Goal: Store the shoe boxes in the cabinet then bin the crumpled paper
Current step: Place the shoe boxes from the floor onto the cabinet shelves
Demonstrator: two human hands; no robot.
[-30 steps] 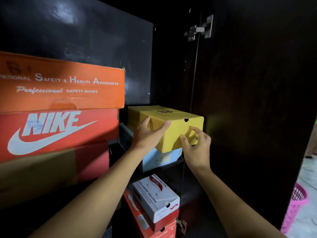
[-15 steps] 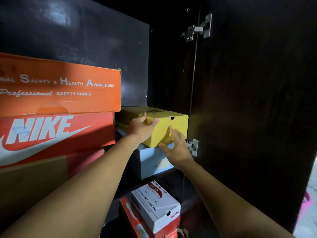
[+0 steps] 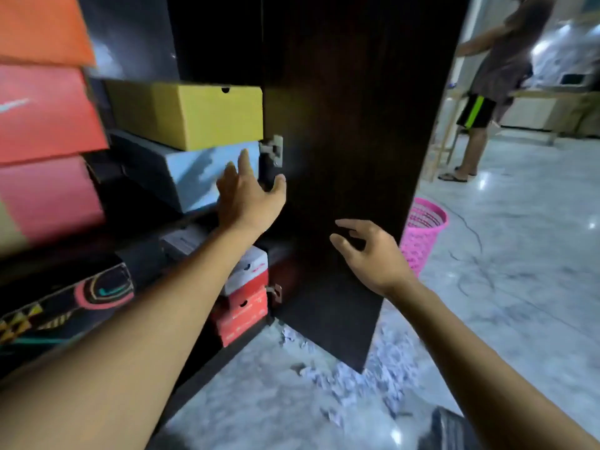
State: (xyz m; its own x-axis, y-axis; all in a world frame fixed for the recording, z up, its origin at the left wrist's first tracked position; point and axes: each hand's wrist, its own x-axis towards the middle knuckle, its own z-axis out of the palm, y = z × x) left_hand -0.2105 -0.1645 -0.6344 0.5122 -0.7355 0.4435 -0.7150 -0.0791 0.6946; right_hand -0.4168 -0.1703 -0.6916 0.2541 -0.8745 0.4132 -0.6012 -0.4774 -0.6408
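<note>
The yellow shoe box (image 3: 194, 115) rests on a light blue box (image 3: 207, 177) on a shelf inside the dark cabinet (image 3: 214, 37). My left hand (image 3: 248, 196) is open in front of the blue box, fingers spread, holding nothing. Over the inside of the open cabinet door (image 3: 350, 131) hovers my right hand (image 3: 367, 254), open and empty as well. Crumpled white paper (image 3: 354, 378) lies scattered on the floor below the door. A pink mesh basket (image 3: 422, 232) stands on the floor just right of the door.
Orange and red boxes (image 3: 45, 108) are stacked at the left, a dark patterned box (image 3: 61, 306) below them, white and red boxes (image 3: 243, 293) on the lower shelf. A person (image 3: 487, 86) stands at the back right on the glossy marble floor. A dark object (image 3: 451, 430) sits at the bottom edge.
Both hands have let go of the yellow box, which now sits pushed in on the blue box. The hands pulled back and down, and the view swung down and right.
</note>
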